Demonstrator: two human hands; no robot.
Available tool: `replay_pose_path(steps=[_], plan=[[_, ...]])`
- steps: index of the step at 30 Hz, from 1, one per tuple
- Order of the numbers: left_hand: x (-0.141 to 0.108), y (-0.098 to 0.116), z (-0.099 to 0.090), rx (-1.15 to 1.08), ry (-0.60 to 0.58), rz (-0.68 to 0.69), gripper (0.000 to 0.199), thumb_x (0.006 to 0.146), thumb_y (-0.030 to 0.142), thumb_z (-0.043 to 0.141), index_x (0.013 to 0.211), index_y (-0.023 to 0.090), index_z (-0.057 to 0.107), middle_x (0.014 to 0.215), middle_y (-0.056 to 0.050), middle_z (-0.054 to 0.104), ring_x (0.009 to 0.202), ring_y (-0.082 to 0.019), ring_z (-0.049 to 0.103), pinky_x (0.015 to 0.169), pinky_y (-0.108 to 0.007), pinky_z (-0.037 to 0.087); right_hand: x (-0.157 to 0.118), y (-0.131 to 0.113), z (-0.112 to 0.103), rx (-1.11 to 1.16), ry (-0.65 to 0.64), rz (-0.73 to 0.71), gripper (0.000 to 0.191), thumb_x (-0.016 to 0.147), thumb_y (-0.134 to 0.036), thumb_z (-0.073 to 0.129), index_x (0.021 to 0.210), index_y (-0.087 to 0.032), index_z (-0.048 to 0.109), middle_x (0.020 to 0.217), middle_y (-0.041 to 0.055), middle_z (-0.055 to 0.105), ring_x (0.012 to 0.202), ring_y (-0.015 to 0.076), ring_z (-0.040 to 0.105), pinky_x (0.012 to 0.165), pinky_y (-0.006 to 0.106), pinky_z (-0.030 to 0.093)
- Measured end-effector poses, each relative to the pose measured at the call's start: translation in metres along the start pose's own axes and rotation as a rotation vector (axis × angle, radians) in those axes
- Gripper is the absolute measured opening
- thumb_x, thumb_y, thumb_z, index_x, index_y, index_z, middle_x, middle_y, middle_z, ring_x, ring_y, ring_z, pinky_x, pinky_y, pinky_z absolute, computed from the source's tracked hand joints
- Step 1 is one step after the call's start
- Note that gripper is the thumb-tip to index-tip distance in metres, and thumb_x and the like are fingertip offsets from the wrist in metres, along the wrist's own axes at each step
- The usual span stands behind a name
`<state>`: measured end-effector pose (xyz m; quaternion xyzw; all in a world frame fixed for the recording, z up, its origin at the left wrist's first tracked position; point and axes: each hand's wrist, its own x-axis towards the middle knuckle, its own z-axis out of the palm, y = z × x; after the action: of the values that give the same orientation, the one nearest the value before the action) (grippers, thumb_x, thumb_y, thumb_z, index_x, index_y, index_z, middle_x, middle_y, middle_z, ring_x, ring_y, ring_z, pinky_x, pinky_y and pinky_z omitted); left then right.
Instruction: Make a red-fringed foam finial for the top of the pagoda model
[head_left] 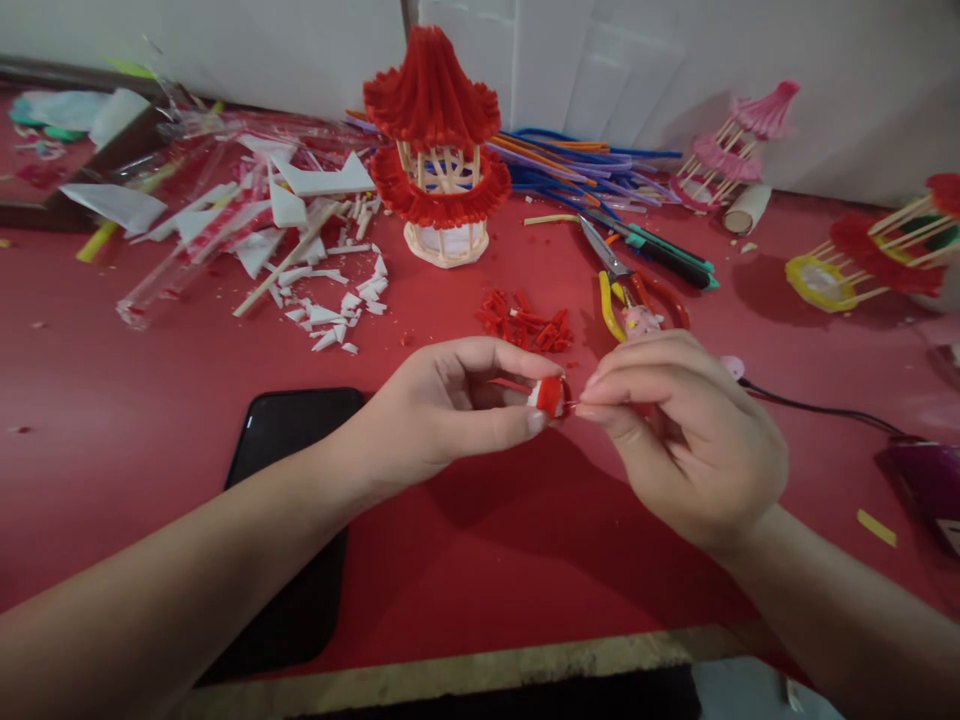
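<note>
Between thumb and fingertips, my left hand (pixel 442 400) grips a small red-and-white piece (pixel 550 397) above the table. My right hand (pixel 690 430) is closed in a pinch just right of that piece. A thin pale strand (pixel 574 404) shows at its fingertips, reaching toward the piece; what it is made of is too small to tell. Short red clippings (pixel 529 322) lie beyond my hands. Past my right hand rest scissors (pixel 600 245) and yellow-and-red-handled pliers (pixel 613 305), partly covered by a small pink figure (pixel 642 321).
A red-roofed stick lantern (pixel 442 185) stands at the back, near coloured fuzzy stems (pixel 592 165). White scraps (pixel 330 310) and plastic wrappers (pixel 195 240) spread leftward. A black phone (pixel 289 430) lies under my left forearm. Pink (pixel 727 155) and red-yellow (pixel 862 255) lanterns lie tilted right.
</note>
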<state>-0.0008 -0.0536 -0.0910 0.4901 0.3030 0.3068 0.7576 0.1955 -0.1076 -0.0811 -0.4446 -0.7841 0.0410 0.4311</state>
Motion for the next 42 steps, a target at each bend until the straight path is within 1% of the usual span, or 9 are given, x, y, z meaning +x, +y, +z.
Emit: replay_pose_path(steps=[10,15,21,25,29,32,34,38,42], plan=[[-0.003,-0.004,0.001,0.309,0.132,0.29,0.024,0.075,0.014,0.075,0.097,0.021,0.07,0.092,-0.002,0.074,0.083,-0.015,0.071,0.074,-0.023,0.059,-0.001,0.001,-0.003,-0.034,-0.063,0.061,0.019,0.096,-0.018,0.048,0.078,-0.022,0.054,0.069,0.0016,0.057,0.066,0.0163,0.055,0.067,0.035,0.048],[-0.001,-0.003,-0.001,0.24,0.335,0.393,0.025,0.075,0.015,0.078,0.096,0.024,0.071,0.097,0.001,0.074,0.085,-0.013,0.069,0.077,-0.022,0.058,0.001,0.0,-0.003,0.011,-0.067,0.07,0.008,0.091,-0.018,0.062,0.084,-0.021,0.06,0.078,0.0013,0.067,0.076,0.0157,0.063,0.073,0.031,0.051],[0.001,-0.002,-0.008,0.208,0.572,0.464,0.025,0.081,0.021,0.075,0.103,0.031,0.068,0.105,0.003,0.07,0.096,-0.014,0.068,0.086,-0.025,0.056,-0.002,0.003,0.007,-0.032,-0.471,-0.057,0.026,0.097,-0.023,0.046,0.073,-0.018,0.055,0.068,0.0016,0.055,0.065,0.015,0.048,0.061,0.03,0.042],[0.003,-0.001,-0.009,0.215,0.571,0.446,0.021,0.083,0.022,0.073,0.101,0.03,0.066,0.112,0.004,0.069,0.103,-0.015,0.067,0.09,-0.027,0.055,-0.003,0.008,0.012,-0.079,-0.559,-0.122,0.037,0.1,-0.03,0.046,0.068,-0.017,0.059,0.067,0.0021,0.057,0.066,0.0159,0.048,0.066,0.032,0.04],[0.002,-0.002,-0.009,0.184,0.553,0.429,0.023,0.081,0.021,0.074,0.101,0.029,0.067,0.103,0.003,0.07,0.095,-0.014,0.068,0.084,-0.025,0.056,-0.002,0.013,0.008,0.021,-0.637,-0.066,0.02,0.098,-0.017,0.049,0.103,-0.018,0.068,0.089,0.004,0.069,0.082,0.0167,0.058,0.076,0.031,0.043],[0.001,-0.005,-0.01,0.231,0.53,0.429,0.024,0.082,0.024,0.074,0.104,0.029,0.066,0.099,0.001,0.071,0.093,-0.016,0.069,0.081,-0.027,0.057,-0.001,0.018,0.005,0.042,-0.579,-0.006,0.028,0.097,-0.033,0.055,0.077,-0.018,0.068,0.066,0.0006,0.063,0.066,0.0149,0.054,0.065,0.029,0.041],[0.001,-0.006,-0.011,0.262,0.508,0.443,0.025,0.082,0.023,0.073,0.106,0.028,0.066,0.1,0.001,0.072,0.092,-0.016,0.069,0.082,-0.028,0.057,0.001,0.023,0.004,-0.003,-0.482,0.016,0.034,0.096,-0.037,0.057,0.069,-0.017,0.065,0.064,0.0012,0.062,0.065,0.0149,0.054,0.064,0.029,0.041],[0.0,-0.006,-0.008,0.235,0.465,0.467,0.026,0.079,0.017,0.075,0.103,0.026,0.068,0.101,0.001,0.072,0.087,-0.013,0.069,0.082,-0.025,0.056,0.004,0.041,0.008,-0.218,-0.374,0.009,0.014,0.094,-0.021,0.058,0.103,-0.016,0.068,0.096,0.0068,0.072,0.088,0.0206,0.06,0.082,0.036,0.045],[0.001,-0.004,-0.003,0.197,0.436,0.446,0.024,0.077,0.014,0.076,0.099,0.022,0.069,0.099,0.0,0.073,0.087,-0.013,0.07,0.079,-0.023,0.057,0.007,0.052,0.017,-0.404,-0.399,-0.03,0.017,0.093,-0.018,0.056,0.105,-0.016,0.068,0.107,0.0084,0.07,0.097,0.0246,0.058,0.088,0.04,0.043]])
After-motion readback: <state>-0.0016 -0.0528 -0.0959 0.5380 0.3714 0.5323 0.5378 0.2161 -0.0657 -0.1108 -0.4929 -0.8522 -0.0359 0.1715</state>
